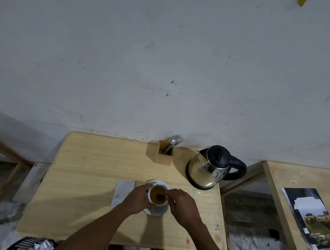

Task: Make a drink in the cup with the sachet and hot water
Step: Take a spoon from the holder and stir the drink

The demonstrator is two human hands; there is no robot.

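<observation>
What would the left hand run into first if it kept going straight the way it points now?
The cup itself: the left hand already wraps its near-left side, pointing up and right. Beyond the cup, that line leads toward the kettle, though depth is hard to judge.

The person is wearing no sleeves: both forearms are showing bare up to the frame edge. The bare left hand and bare right hand are carrying no rings, watch or gloves.
</observation>
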